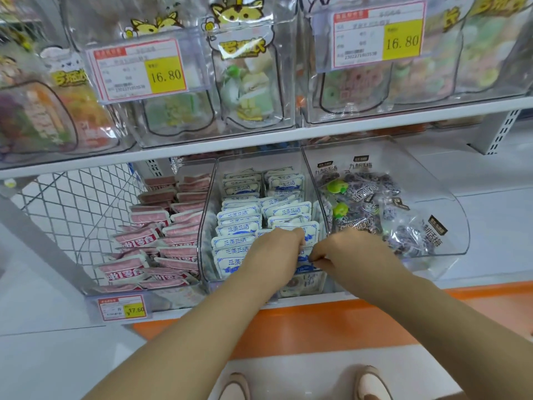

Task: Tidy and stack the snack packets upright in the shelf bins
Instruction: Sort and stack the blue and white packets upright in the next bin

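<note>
Pink packets (135,236) fill the left bin (173,298), well left of your left fingers. They lie in two rows, leaning and overlapping, not fully upright. A price tag (124,308) reading 17.60 hangs on that bin's front.

Middle bin (207,226): blue-and-white packets (239,229) stand in two rows. The row just left of your left fingers is upright and even. The row beyond your fingertips is upright too.

Your left hand (274,251) reaches into the front of the right row. Its fingers (298,235) are curled down over the top edge of a blue-and-white packet and grip it.

Your right hand (346,252) is just beside the left, nearly touching it, at the same row. Its fingers (315,255) are curled tight, thumb and forefinger tips together at a packet's edge. You cannot tell whether they have hold of it.

Right bin (450,226), just right of your right fingers: plum bags (372,197) lie loose and tilted in a heap, with two green pieces among them.
</note>
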